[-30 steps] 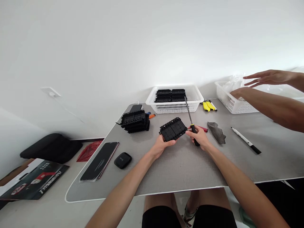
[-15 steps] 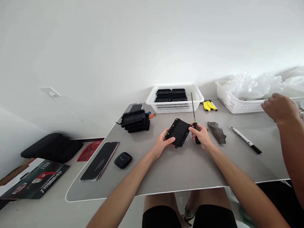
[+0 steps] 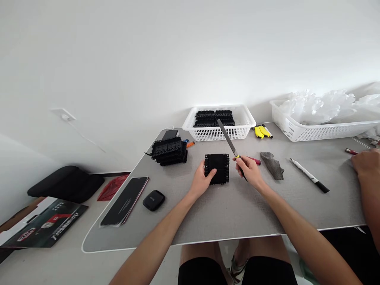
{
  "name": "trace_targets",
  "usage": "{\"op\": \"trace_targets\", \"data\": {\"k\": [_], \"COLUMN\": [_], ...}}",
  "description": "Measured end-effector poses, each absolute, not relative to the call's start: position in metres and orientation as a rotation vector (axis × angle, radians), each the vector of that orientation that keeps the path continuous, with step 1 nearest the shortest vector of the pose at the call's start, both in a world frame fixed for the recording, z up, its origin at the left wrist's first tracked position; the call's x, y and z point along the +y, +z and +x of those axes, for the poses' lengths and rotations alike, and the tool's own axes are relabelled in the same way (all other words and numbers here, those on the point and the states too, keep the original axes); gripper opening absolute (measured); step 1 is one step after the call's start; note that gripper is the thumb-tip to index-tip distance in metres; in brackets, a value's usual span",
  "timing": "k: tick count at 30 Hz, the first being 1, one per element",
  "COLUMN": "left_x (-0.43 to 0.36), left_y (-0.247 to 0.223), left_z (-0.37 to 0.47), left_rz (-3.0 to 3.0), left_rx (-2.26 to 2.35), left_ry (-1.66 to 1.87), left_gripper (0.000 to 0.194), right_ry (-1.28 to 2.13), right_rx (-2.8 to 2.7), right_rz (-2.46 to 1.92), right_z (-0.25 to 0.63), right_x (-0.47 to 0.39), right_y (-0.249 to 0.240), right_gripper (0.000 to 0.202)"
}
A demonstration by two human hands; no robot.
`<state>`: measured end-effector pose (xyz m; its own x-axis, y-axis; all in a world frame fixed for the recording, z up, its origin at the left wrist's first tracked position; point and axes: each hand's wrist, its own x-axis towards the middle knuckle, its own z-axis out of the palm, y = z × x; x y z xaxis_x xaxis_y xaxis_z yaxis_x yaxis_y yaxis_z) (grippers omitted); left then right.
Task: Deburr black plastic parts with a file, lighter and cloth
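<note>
My left hand (image 3: pixel 202 179) is closed on the left edge of a black plastic panel (image 3: pixel 219 168) with toothed sides, thumb across its face. In my right hand (image 3: pixel 248 171) is a flat metal file (image 3: pixel 227 137) with a black and yellow handle; its blade points up and to the left, apart from the panel. Behind my right hand lies a dark red pen-like item (image 3: pixel 255 160), partly hidden. A crumpled grey cloth (image 3: pixel 272 165) rests just right of that hand.
Similar black panels are stacked (image 3: pixel 168 151) at the left and sit in a white basket (image 3: pixel 219 135). Another basket (image 3: pixel 308 133) holds plastic bags. A marker (image 3: pixel 309 175), yellow-handled tool (image 3: pixel 261 132), black case (image 3: pixel 153 200) and flat dark package (image 3: pixel 124 201) lie about. A co-worker's hand (image 3: pixel 366 164) is at right.
The panel has turned from tilted to squarely upright in my left hand. The file has swung leftward and its flat side now shows. The co-worker's hand has lowered to the table at right.
</note>
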<state>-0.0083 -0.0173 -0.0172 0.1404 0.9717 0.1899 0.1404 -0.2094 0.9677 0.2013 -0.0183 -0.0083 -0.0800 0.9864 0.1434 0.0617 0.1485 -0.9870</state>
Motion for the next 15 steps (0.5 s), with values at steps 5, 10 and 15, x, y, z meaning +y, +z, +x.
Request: {"op": "trace_targets", "data": {"k": [5, 10, 15], "left_x": [-0.016, -0.021, -0.024], "left_y": [-0.018, -0.011, -0.006], "left_z": [-0.011, -0.009, -0.008], "left_rz": [1.579, 1.597, 1.553], "left_rx": [1.201, 1.227, 1.196], "left_ry": [1.244, 1.27, 1.301], "left_gripper": [0.042, 0.041, 0.041], "right_ry": [0.931, 0.663, 0.516], "right_rx": [-1.71, -1.979, -1.994], "right_rz": [-1.194, -1.326, -1.4], "right_z": [0.197, 0.192, 0.197], "right_x": [-0.03, -0.037, -0.033], "right_y": [-0.001, 0.004, 0.0], "right_gripper": [0.04, 0.034, 0.034]}}
